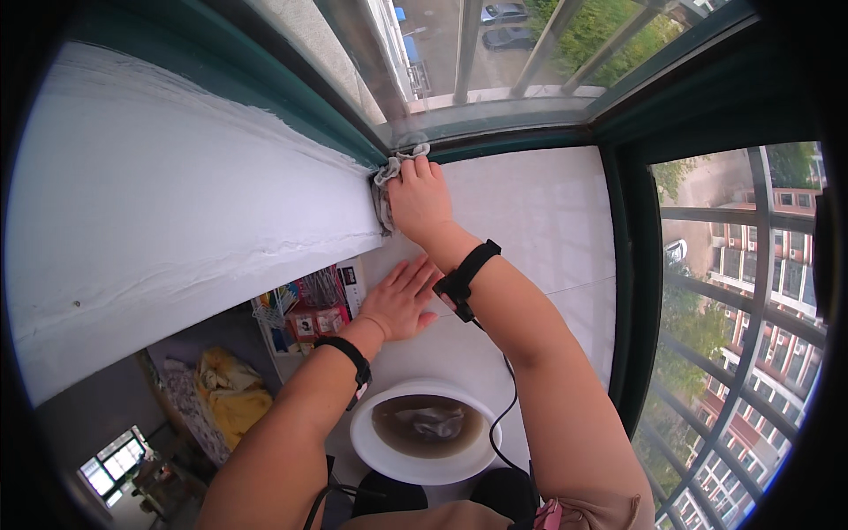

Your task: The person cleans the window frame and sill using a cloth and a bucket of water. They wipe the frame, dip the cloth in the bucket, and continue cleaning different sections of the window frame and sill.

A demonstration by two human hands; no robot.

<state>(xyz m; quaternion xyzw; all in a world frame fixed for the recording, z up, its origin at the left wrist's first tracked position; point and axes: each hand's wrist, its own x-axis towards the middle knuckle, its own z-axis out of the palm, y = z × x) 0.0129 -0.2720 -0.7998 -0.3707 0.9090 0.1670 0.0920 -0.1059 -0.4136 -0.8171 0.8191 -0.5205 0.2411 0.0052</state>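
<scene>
My right hand (422, 199) presses a crumpled grey cloth (384, 199) into the corner where the white wall (199, 179) meets the dark green window frame (510, 141). Its fingers are bent over the cloth, and part of the cloth bunches up against the lower edge of the glass. My left hand (399, 306) rests palm down and fingers spread on the white sill (530, 218), holding nothing. Close to my knees stands a white basin (371, 457) of murky brown water, with a pale cloth or bag (437, 422) lying in it.
Left of my left hand, a shelf or box holds wire hangers (321, 286) and small packets (318, 324). Yellow bedding (232, 397) lies lower down. Metal bars (709, 291) stand outside the right window. A black cable (507, 397) hangs from my right wrist strap past the basin.
</scene>
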